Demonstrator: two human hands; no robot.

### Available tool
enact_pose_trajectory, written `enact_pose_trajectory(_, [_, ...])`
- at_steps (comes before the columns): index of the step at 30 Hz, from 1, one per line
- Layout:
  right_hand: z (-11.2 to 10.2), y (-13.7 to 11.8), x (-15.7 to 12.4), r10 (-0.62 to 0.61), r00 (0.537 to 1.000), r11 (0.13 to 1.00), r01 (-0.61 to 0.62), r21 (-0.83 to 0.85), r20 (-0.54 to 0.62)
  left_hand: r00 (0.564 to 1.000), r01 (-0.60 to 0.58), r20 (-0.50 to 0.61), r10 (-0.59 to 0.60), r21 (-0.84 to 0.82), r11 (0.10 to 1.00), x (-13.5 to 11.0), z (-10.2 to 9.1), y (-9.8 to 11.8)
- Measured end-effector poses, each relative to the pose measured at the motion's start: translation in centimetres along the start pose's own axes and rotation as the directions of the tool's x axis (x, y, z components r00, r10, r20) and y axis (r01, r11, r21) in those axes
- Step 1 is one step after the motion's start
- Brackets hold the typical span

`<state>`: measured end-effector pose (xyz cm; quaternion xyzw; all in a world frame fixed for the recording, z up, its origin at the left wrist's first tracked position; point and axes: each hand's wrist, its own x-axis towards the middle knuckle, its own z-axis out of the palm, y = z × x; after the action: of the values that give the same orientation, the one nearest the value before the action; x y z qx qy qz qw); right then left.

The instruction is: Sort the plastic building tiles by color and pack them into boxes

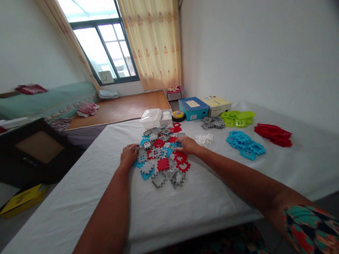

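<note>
A mixed pile of flat plastic interlocking tiles with toothed edges, in red, grey, blue and white, lies on the white-covered table. Among them are a solid red tile [163, 164] and a grey frame tile [159, 180]. My left hand [128, 155] rests at the pile's left edge, its fingertips against the tiles and partly hidden. Across from it, my right hand [187, 145] reaches onto the pile's right side. Its thumb and forefinger are apart, beside a blue tile [174, 144]. Neither hand visibly lifts a tile.
Single-colour heaps lie to the right: white tiles [204, 139], grey tiles [212, 122], green tiles [238, 119], blue tiles [245, 144] and red tiles [273, 134]. Behind the pile stand a clear plastic box [150, 115], a round tin [178, 115], a blue box [194, 108] and a yellow box [215, 105].
</note>
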<state>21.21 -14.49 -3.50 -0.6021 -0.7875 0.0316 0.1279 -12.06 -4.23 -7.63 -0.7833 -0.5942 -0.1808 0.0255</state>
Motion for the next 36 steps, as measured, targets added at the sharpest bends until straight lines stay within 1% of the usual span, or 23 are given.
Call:
enact_pose_trajectory(3, [-0.7,0.3,-1.5,-0.031,0.998,0.999,0.033,0.024,-0.059,1.000,0.007,0.013,-0.007,0.001,1.000,0.0,0.1,-0.1])
enact_pose_trajectory(5, [-1.9,1.4,-3.4,-0.026,0.994,1.000,0.026,0.005,-0.103,1.000,0.005,0.017,-0.005,0.008,1.000,0.1,0.3,-0.4])
enact_pose_trajectory(6, [-2.7,2.4,-4.6,0.007,0.993,1.000,-0.009,-0.018,-0.120,1.000,0.003,0.017,-0.003,0.012,1.000,0.2,0.4,-0.6])
enact_pose_trajectory(8, [-4.9,5.2,-7.2,0.148,0.976,0.982,-0.164,-0.093,-0.159,1.000,-0.009,0.016,0.009,0.020,1.000,0.4,0.6,-0.9])
enact_pose_trajectory(9, [-6.0,6.9,-8.5,0.238,0.954,0.955,-0.264,-0.139,-0.181,1.000,-0.015,0.015,0.014,0.025,1.000,0.5,0.7,-1.0])
enact_pose_trajectory(11, [-8.1,10.5,-11.2,0.409,0.883,0.863,-0.456,-0.218,-0.228,1.000,-0.019,0.016,0.019,0.035,0.999,0.6,0.7,-1.0])
enact_pose_trajectory(13, [-9.6,13.9,-13.6,0.529,0.812,0.770,-0.581,-0.265,-0.245,1.000,0.001,0.019,-0.002,0.041,0.999,0.6,0.6,-0.6])
enact_pose_trajectory(15, [-10.0,16.1,-15.0,0.585,0.774,0.716,-0.634,-0.292,-0.243,0.999,0.035,0.029,-0.037,0.046,0.998,0.4,0.3,0.2])
enact_pose_trajectory(16, [-9.9,16.7,-15.3,0.589,0.769,0.710,-0.639,-0.298,-0.248,0.998,0.047,0.032,-0.049,0.046,0.998,0.2,0.1,0.7])
enact_pose_trajectory(17, [-9.5,16.9,-15.2,0.574,0.777,0.719,-0.629,-0.296,-0.258,0.998,0.053,0.034,-0.055,0.047,0.997,0.1,0.0,1.3])
enact_pose_trajectory(18, [-9.0,16.6,-14.8,0.541,0.797,0.747,-0.602,-0.283,-0.268,0.998,0.047,0.031,-0.049,0.043,0.998,-0.1,-0.1,2.0])
enact_pose_trajectory(19, [-8.4,15.9,-14.1,0.487,0.830,0.795,-0.550,-0.255,-0.272,0.999,0.032,0.025,-0.033,0.037,0.999,-0.3,-0.1,2.6])
enact_pose_trajectory(20, [-7.8,14.7,-13.1,0.414,0.872,0.856,-0.471,-0.213,-0.264,1.000,0.015,0.021,-0.016,0.028,0.999,-0.4,-0.1,3.2])
enact_pose_trajectory(22, [-6.3,11.5,-10.7,0.223,0.954,0.965,-0.245,-0.092,-0.200,1.000,-0.013,0.026,0.013,0.003,1.000,-0.5,0.1,4.0])
enact_pose_trajectory(23, [-5.6,9.5,-9.4,0.118,0.981,0.992,-0.122,-0.021,-0.156,0.999,-0.028,0.027,0.028,-0.016,0.999,-0.5,0.2,4.2])
enact_pose_trajectory(24, [-4.9,7.5,-8.1,0.024,0.993,0.999,-0.019,0.044,-0.114,0.999,-0.043,0.024,0.044,-0.040,0.998,-0.5,0.4,4.3])
enact_pose_trajectory(26, [-3.6,3.7,-5.6,-0.124,0.990,0.984,0.131,0.120,-0.065,0.998,-0.068,-0.001,0.069,-0.096,0.993,-0.4,0.6,4.0])
enact_pose_trajectory(27, [-3.0,2.2,-4.5,-0.175,0.983,0.975,0.180,0.127,-0.048,0.997,-0.077,-0.017,0.075,-0.123,0.989,-0.3,0.7,3.7])
enact_pose_trajectory(29, [-2.0,-0.1,-2.6,-0.233,0.972,0.966,0.231,0.114,0.002,0.996,-0.087,-0.050,0.080,-0.166,0.982,-0.1,0.8,3.1])
enact_pose_trajectory(31, [-1.4,-1.3,-1.0,-0.253,0.965,0.964,0.244,0.109,0.077,0.994,-0.092,-0.068,0.080,-0.188,0.978,0.0,1.0,2.7])
enact_pose_trajectory(33, [-1.1,-1.7,0.0,-0.257,0.959,0.962,0.242,0.129,0.122,0.994,-0.097,-0.071,0.085,-0.195,0.976,0.0,1.1,2.6])
enact_pose_trajectory(34, [-1.0,-1.8,0.3,-0.258,0.959,0.960,0.241,0.143,0.119,0.994,-0.098,-0.067,0.087,-0.195,0.976,-0.1,1.1,2.6])
enact_pose_trajectory(36, [-0.9,-2.1,0.6,-0.250,0.966,0.957,0.236,0.167,0.068,0.994,-0.101,-0.056,0.092,-0.193,0.976,-0.1,1.2,2.7])
